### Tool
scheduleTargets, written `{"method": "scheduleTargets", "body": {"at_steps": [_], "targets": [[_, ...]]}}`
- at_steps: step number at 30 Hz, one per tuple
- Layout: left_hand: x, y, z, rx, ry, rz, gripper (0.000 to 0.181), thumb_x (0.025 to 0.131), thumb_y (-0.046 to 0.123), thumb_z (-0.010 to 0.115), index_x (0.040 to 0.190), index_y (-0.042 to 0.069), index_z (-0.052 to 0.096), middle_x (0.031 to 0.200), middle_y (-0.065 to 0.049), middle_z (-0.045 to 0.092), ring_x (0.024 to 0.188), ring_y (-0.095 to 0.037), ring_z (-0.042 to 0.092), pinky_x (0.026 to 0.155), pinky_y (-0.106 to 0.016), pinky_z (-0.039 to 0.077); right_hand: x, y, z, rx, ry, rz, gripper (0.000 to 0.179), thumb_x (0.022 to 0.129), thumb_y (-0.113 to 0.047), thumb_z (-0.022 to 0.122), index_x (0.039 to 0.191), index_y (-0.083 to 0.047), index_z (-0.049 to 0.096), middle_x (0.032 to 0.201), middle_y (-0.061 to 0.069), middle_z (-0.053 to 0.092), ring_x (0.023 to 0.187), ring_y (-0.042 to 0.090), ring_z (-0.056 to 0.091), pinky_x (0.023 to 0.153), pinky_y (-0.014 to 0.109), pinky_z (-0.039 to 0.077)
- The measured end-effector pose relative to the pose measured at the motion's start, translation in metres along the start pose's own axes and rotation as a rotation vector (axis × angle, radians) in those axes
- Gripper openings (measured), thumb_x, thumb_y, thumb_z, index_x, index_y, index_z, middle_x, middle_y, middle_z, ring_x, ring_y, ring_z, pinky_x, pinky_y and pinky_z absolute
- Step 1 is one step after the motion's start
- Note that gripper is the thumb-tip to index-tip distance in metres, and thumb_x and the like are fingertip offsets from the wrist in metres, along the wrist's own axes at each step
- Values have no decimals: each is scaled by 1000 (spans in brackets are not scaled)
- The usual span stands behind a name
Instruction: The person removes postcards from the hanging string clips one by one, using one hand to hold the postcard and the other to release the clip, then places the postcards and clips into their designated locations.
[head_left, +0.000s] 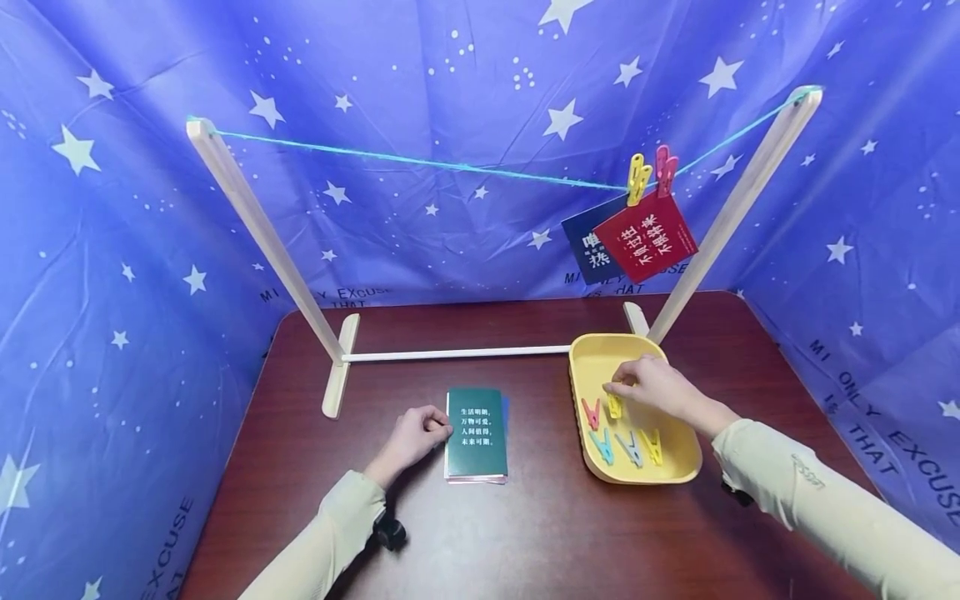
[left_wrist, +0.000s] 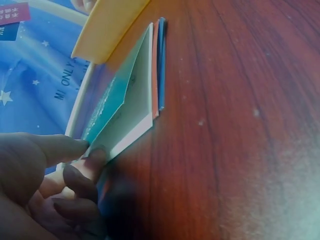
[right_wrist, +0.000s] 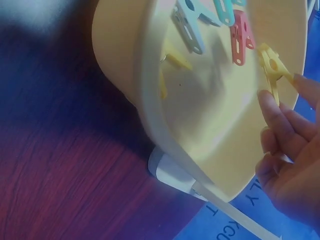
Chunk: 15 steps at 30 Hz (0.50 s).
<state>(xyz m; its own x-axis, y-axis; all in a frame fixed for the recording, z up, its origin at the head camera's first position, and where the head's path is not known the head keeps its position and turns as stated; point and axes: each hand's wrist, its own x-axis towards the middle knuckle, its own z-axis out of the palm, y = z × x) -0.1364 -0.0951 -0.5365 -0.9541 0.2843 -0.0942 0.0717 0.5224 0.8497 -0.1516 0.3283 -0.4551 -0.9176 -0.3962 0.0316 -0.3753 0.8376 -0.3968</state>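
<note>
My left hand [head_left: 415, 435] pinches the left edge of a dark green card [head_left: 477, 435] with white writing, on top of a small stack. In the left wrist view that green card [left_wrist: 116, 95] is lifted at its edge, with orange and blue cards [left_wrist: 161, 65] beneath. Over the yellow tray [head_left: 678, 467], my right hand [head_left: 648, 385] holds a yellow clothespin [right_wrist: 272, 67] by its handle ends between thumb and finger. Red [head_left: 591, 414], teal [head_left: 602, 447], grey [head_left: 630, 448] and yellow clothespins [head_left: 655, 447] lie in the tray.
A wooden frame with two posts [head_left: 262, 237] carries a teal string [head_left: 390, 157]. A red card [head_left: 647, 242] and a dark blue card [head_left: 588, 242] hang near its right end under yellow [head_left: 638, 181] and pink clothespins [head_left: 665, 172]. A white bar [head_left: 457, 353] crosses behind the stack.
</note>
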Motion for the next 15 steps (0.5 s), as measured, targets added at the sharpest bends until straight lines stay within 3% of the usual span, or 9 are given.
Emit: {"method": "scheduleTargets", "body": {"at_steps": [5,15], "targets": [[0,1,-2,4,-30,-15,6,91,8,74,92,3,70,72,0,71,61,-5,57,61,-23,46,2,-2,3,19,-20,32,17,92,-22,79,81,-9,77,71,-9,70,67,7,57,66,32,53],[2,3,-3,11,-42,-28,6,90,7,73,93,3,69,71,1,71,58,-6,58,56,-23,47,7,-2,2,3,-95,6,19,92,-22,79,81,-8,78,71,-8,69,63,6,54,64,29,51]]}}
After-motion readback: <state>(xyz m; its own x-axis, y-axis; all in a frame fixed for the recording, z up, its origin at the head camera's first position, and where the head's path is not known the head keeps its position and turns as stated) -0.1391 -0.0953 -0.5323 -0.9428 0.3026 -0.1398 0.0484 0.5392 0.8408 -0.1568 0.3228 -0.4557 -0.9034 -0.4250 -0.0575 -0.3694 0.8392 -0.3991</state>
